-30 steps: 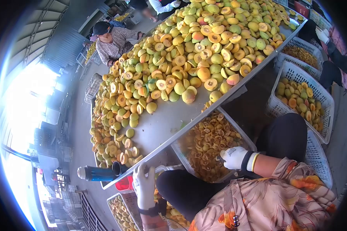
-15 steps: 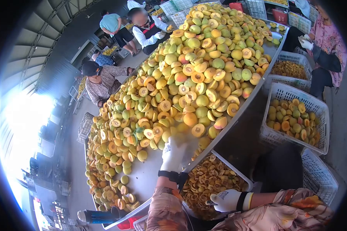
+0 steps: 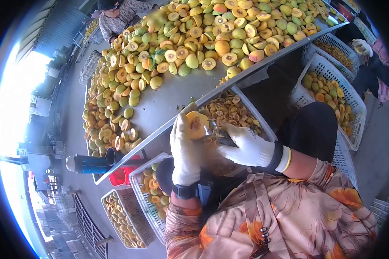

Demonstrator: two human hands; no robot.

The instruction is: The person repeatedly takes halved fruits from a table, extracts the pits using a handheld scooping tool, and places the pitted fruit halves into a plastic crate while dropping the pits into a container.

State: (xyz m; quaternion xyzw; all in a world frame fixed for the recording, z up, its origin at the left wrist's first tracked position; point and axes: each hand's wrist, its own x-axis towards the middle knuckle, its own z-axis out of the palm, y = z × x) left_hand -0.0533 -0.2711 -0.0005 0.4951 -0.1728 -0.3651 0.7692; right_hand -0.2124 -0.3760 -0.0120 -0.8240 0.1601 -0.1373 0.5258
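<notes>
In front of my body, my left hand (image 3: 184, 151), in a white glove, is closed around a yellow peach half (image 3: 196, 124) with its cut, brownish-red middle facing me. My right hand (image 3: 251, 148), also gloved, grips a small metal pitting tool (image 3: 213, 129) whose tip meets the fruit. The tool's exact shape is blurred. Beneath both hands, a white crate (image 3: 265, 124) holds brown pits and scraps (image 3: 233, 111). Beyond them, a heap of halved peaches (image 3: 203, 43) covers much of the metal table (image 3: 168, 95).
Crates of peach halves stand at right (image 3: 358, 116) and lower left (image 3: 136, 179). A blue flask (image 3: 88, 164) and dark cup (image 3: 113, 156) sit at the table's left corner, above a red container (image 3: 121, 176). Co-workers sit across the table (image 3: 123, 19) and at far right (image 3: 371, 69).
My left hand has come back from the heap to my front with a peach half. My right hand has risen from over the scrap crate to meet it. The view has tilted down.
</notes>
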